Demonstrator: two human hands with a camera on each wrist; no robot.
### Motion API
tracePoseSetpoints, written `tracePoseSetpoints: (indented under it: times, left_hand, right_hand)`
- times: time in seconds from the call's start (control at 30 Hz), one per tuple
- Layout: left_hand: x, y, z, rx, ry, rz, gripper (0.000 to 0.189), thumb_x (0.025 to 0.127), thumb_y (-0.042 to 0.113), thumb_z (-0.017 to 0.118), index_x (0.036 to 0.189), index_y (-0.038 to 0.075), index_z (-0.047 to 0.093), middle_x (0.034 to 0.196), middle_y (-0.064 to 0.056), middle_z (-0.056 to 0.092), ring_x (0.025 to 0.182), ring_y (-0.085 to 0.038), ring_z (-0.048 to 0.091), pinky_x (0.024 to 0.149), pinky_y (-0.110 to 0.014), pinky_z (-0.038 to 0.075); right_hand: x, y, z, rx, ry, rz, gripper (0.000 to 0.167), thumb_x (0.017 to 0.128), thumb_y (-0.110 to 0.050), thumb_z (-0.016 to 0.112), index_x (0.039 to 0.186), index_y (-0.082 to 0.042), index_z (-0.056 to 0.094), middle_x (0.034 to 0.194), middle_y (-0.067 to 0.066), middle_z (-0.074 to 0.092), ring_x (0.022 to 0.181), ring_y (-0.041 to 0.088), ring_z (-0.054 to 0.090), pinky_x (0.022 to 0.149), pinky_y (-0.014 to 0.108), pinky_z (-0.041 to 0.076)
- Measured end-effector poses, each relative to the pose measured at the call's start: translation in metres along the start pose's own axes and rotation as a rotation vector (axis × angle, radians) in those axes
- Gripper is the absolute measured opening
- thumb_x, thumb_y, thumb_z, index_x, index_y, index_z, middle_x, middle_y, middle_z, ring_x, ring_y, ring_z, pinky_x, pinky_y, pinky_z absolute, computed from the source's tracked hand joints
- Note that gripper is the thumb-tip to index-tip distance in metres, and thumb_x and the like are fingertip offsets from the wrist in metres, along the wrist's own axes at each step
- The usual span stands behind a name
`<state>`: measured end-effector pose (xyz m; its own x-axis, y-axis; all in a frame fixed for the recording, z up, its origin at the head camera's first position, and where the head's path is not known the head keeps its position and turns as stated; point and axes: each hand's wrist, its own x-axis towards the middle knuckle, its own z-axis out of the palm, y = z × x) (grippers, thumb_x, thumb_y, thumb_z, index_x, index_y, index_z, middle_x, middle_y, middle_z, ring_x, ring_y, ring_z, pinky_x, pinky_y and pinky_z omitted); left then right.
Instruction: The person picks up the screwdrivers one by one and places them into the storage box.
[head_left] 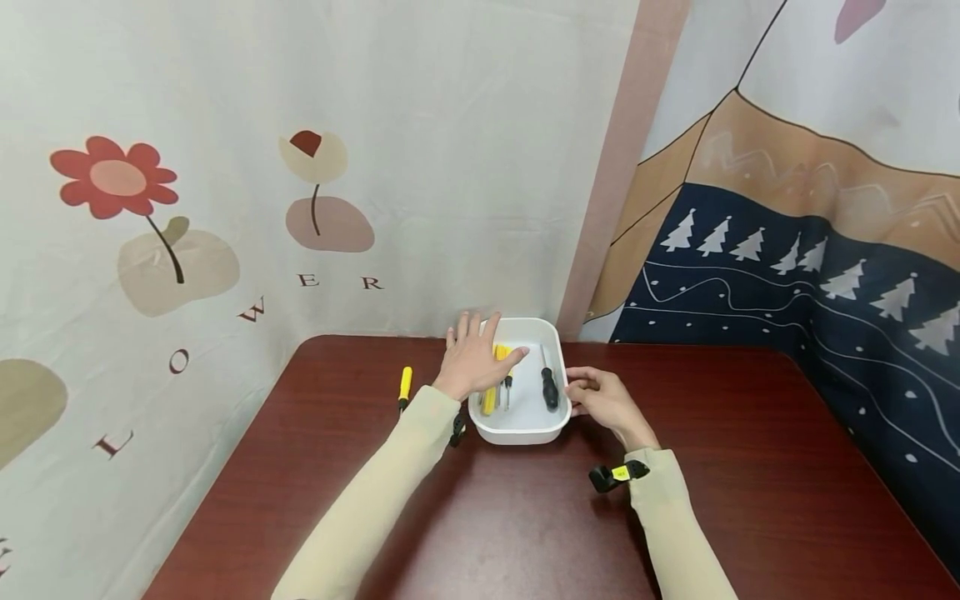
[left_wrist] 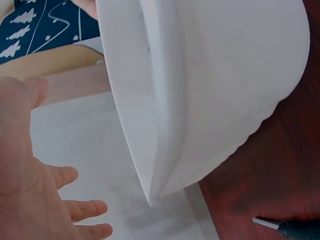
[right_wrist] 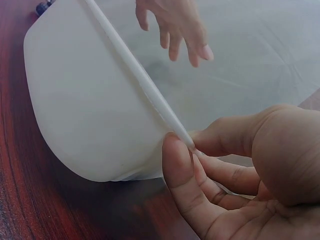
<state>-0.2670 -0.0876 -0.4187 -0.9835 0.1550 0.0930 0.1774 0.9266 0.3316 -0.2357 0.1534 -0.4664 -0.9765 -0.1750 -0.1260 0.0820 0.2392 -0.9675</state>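
Though thin, tub rim (right_wrist: pixel 151 92) within grip (head_left: pixel 607 402)

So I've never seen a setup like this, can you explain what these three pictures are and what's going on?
There's no machine here, just a person's two bare hands. The wide picture comes from a camera worn on the head, looking forward and down. The two close pictures come from cameras worn on the wrists, one watching each hand's work, so things look bigger and tipped there. You can see a brown table and a white box with a black-handled screwdriver and some yellow things inside. A yellow-handled tool lies on the table outside the box, to the person's left. The right hand pinches the box's rim between thumb and fingers. The left hand is spread by the box's left side and holds nothing.
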Motion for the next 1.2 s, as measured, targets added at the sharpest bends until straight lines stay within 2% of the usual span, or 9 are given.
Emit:
tracePoseSetpoints:
  times: [0.2,0.43,0.6,0.83,1.2]
  left_hand:
    - [-0.001,-0.013,-0.004,-0.077,0.020,-0.031,0.089,0.095,0.070,0.050,0.163,0.021,0.024,0.168,-0.017,0.021,0.159,-0.040,0.011,0.126,-0.065,0.019]
    - [-0.003,-0.027,-0.012,-0.137,0.035,-0.054,0.086,0.096,0.066,0.052,0.162,0.017,0.028,0.164,-0.018,0.027,0.154,-0.041,0.019,0.124,-0.060,0.029]
    - [-0.005,-0.036,-0.017,-0.208,0.014,-0.116,0.089,0.097,0.067,0.050,0.164,0.015,0.022,0.168,-0.020,0.021,0.157,-0.041,0.014,0.123,-0.061,0.031]
    - [-0.008,-0.049,-0.017,-0.248,0.027,-0.184,0.091,0.096,0.069,0.049,0.165,0.016,0.020,0.167,-0.020,0.022,0.156,-0.041,0.018,0.119,-0.063,0.035]
    - [-0.018,-0.075,-0.018,-0.314,0.035,-0.290,0.093,0.095,0.070,0.050,0.164,0.015,0.021,0.165,-0.024,0.024,0.150,-0.048,0.025,0.116,-0.067,0.036]
  right_hand:
    - [0.001,0.002,0.001,0.001,0.003,0.003,0.042,0.097,-0.003,0.063,0.137,0.006,0.058,0.109,0.022,0.065,0.078,0.017,0.066,0.068,0.024,0.061]
    - [0.001,0.002,0.001,-0.005,-0.002,-0.014,0.042,0.096,-0.002,0.063,0.137,0.008,0.057,0.109,0.024,0.065,0.077,0.016,0.066,0.068,0.024,0.061]
    - [0.001,0.002,0.000,-0.010,-0.003,-0.011,0.043,0.097,-0.002,0.062,0.137,0.009,0.057,0.109,0.024,0.065,0.076,0.015,0.067,0.068,0.024,0.061]
    - [0.000,-0.001,-0.001,-0.018,0.010,0.002,0.041,0.097,-0.003,0.063,0.137,0.006,0.059,0.106,0.019,0.065,0.076,0.016,0.066,0.068,0.025,0.061]
    - [0.001,0.000,-0.002,-0.015,0.010,0.002,0.042,0.097,-0.002,0.063,0.137,0.006,0.058,0.107,0.020,0.065,0.075,0.015,0.066,0.068,0.025,0.062]
